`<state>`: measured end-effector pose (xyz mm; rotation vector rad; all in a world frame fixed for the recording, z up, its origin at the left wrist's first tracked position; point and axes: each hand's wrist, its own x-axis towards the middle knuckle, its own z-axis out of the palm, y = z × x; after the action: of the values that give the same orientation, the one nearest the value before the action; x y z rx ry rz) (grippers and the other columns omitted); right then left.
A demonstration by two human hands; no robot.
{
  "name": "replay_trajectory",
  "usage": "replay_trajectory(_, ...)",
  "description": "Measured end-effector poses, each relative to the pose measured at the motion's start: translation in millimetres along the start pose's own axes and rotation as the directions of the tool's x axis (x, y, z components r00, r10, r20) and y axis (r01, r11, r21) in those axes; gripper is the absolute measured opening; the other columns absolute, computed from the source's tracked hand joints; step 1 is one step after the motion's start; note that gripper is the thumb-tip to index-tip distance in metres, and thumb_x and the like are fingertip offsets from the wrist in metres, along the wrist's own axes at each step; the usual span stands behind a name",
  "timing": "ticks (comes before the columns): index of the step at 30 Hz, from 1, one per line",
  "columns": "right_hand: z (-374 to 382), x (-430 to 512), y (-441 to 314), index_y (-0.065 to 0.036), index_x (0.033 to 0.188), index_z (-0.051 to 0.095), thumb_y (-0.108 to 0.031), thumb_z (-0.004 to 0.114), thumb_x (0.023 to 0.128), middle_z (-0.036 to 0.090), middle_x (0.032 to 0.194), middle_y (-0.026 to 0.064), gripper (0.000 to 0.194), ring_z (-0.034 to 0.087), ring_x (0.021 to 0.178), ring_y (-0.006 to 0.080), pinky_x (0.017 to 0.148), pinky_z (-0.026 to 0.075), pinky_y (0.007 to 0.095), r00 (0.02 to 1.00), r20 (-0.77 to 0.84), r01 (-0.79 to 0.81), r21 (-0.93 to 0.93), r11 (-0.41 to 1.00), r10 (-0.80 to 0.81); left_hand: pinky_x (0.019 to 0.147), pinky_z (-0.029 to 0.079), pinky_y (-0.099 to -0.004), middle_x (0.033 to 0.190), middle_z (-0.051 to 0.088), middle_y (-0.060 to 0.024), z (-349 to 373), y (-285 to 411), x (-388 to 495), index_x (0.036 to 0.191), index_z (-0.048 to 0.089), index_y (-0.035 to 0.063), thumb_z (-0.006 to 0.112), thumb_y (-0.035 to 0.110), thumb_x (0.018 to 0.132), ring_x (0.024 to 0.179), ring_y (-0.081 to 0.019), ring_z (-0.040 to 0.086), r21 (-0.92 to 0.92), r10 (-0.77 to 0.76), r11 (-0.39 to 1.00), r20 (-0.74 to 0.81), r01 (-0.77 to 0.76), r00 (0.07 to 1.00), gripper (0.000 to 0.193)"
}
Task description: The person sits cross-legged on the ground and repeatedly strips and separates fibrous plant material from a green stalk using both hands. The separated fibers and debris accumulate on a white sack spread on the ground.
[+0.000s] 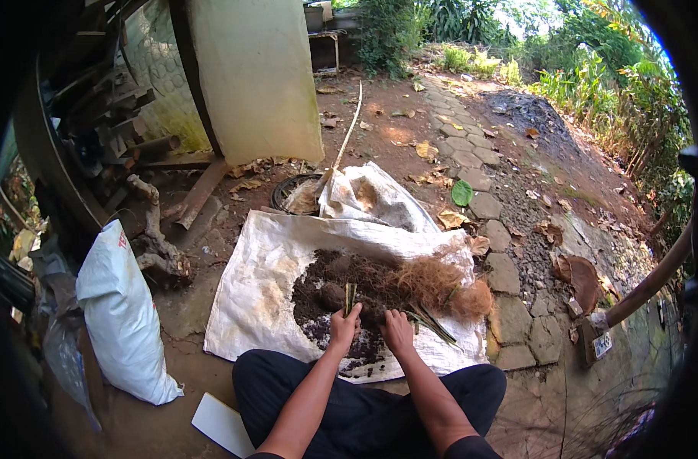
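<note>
My left hand [344, 330] is closed around a short upright piece of green, yellow-edged leaf [350, 297]. To its right, my right hand [396, 331] touches a dark, soil-covered clump [373, 311]; how firmly its fingers hold it cannot be told. A round brown ball [330, 297] lies just left of the leaf piece. Dark soil [309, 287] is spread on a white woven sack [251, 275] before me. Loose brown coconut fibre [423, 281] lies on the sack's right part, with a rounder fibre bundle [472, 300] at its edge. Long narrow leaves [435, 328] lie right of my right hand.
A full white sack [122, 321] stands at the left, near a gnarled piece of wood [154, 229]. Behind the spread sack lie a crumpled sack [377, 198] and a black round container [286, 192]. A white board [223, 424] lies by my left knee. Paving stones [504, 272] run along the right.
</note>
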<state>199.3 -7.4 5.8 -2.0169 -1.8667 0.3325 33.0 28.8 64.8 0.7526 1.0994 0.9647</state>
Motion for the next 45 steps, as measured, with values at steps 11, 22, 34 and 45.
replay_trajectory(11,9.3,-9.7,-1.1,-0.004,0.126,0.049,-0.015,0.077,0.076,0.052,0.121,0.017,0.059,0.052,0.113,0.0375,0.097,0.046,0.0441,0.998,-0.067,0.012,0.114,0.993,-0.005,0.038,0.032,-0.0262,0.059,0.049,0.0013,-1.7,0.2,0.0,0.075,0.049,0.0098,0.067,0.031,0.094,0.042,-0.0084,0.045,0.007,0.032,0.999,0.006,-0.032,0.999,0.033)
replay_trajectory(22,13.5,-11.5,9.1,0.002,0.139,0.04,-0.018,0.075,0.078,0.054,0.121,0.0185,0.073,0.052,0.113,0.037,0.098,0.045,0.0413,0.998,-0.008,0.056,0.013,0.998,-0.056,0.038,0.032,-0.0265,0.058,0.048,0.0023,-2.7,-4.2,-0.8,0.073,0.049,0.0106,0.067,0.031,0.094,0.042,-0.0087,0.046,0.035,0.066,0.997,0.025,-0.066,0.998,0.034)
replay_trajectory(34,23.4,-14.9,2.9,-0.001,0.147,0.035,-0.024,0.07,0.083,0.055,0.123,0.0169,0.076,0.051,0.114,0.0375,0.099,0.044,0.0424,0.991,0.129,0.064,-0.178,0.982,-0.041,0.037,0.029,-0.0249,0.055,0.047,0.0037,-1.0,-1.2,-6.2,0.072,0.05,0.0121,0.067,0.029,0.094,0.039,-0.0065,0.042,0.03,0.057,0.998,-0.024,-0.056,0.998,0.033)
replay_trajectory(45,6.3,6.3,-0.2,-0.002,0.125,0.052,-0.007,0.057,0.086,0.053,0.121,0.0196,0.04,0.053,0.109,0.0409,0.091,0.048,0.0476,0.994,-0.085,-0.063,0.073,0.995,0.069,0.039,0.031,-0.0252,0.058,0.049,0.0033,-0.6,-1.3,-4.1,0.072,0.052,0.0113,0.067,0.03,0.094,0.041,-0.0064,0.043,0.045,0.068,0.997,-0.012,-0.068,0.998,0.032)
